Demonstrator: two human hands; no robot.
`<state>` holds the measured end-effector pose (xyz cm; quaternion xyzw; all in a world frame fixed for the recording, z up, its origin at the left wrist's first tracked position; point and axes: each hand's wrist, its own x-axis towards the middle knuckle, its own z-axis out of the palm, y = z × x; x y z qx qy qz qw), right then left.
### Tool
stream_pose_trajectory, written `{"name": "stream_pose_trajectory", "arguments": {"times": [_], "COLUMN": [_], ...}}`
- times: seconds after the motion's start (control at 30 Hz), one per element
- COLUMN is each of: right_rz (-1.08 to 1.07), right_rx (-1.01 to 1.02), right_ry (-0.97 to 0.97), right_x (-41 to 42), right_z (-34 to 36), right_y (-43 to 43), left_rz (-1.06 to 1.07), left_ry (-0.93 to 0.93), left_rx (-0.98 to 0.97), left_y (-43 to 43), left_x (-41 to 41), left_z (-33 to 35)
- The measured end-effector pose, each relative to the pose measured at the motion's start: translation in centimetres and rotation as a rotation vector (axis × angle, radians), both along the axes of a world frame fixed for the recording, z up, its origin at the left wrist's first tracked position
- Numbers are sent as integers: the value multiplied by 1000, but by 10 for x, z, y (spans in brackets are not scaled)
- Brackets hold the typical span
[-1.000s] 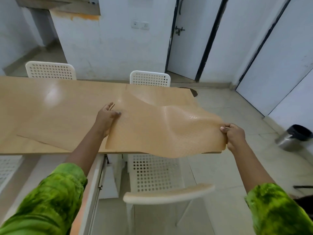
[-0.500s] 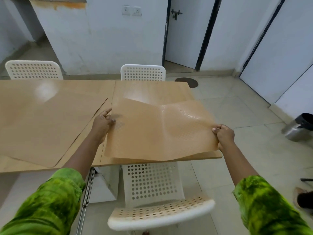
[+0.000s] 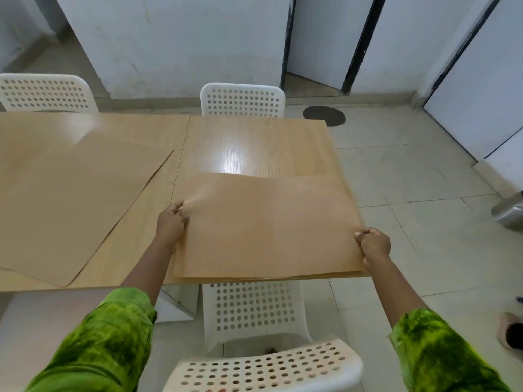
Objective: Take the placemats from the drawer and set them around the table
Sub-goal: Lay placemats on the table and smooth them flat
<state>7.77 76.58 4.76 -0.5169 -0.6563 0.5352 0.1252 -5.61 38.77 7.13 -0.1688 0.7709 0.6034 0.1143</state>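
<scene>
A tan placemat (image 3: 268,224) lies almost flat on the near right corner of the wooden table (image 3: 254,145), its far left edge still slightly bowed up. My left hand (image 3: 171,222) pinches its left edge and my right hand (image 3: 373,244) grips its right edge at the table's side. A second tan placemat (image 3: 68,207) rests flat and skewed on the table's left half. The drawer is out of sight.
A white perforated chair (image 3: 254,315) is tucked under the near edge below the held mat. Two more white chairs (image 3: 243,100) (image 3: 45,93) stand at the far side. A metal bin (image 3: 509,213) sits on the tiled floor at right.
The placemat held in both hands has come down from a wavy, lifted state to lie nearly flat on the table's near right corner. My view has tilted further down.
</scene>
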Motion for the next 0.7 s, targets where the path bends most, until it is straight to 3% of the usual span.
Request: {"name": "stream_pose_trajectory", "arguments": {"times": [0.33, 0.7], "right_rz": [119, 178], "right_rx": [138, 279], "right_ry": [-144, -347], "right_x": [-5, -11], "right_z": [-14, -18], "right_y": [6, 2], "left_rz": [17, -92], "left_ry": [-51, 37], "left_rx": [-225, -597], "left_y": [7, 16], "left_x": [-2, -7], "left_z": [-21, -28]}}
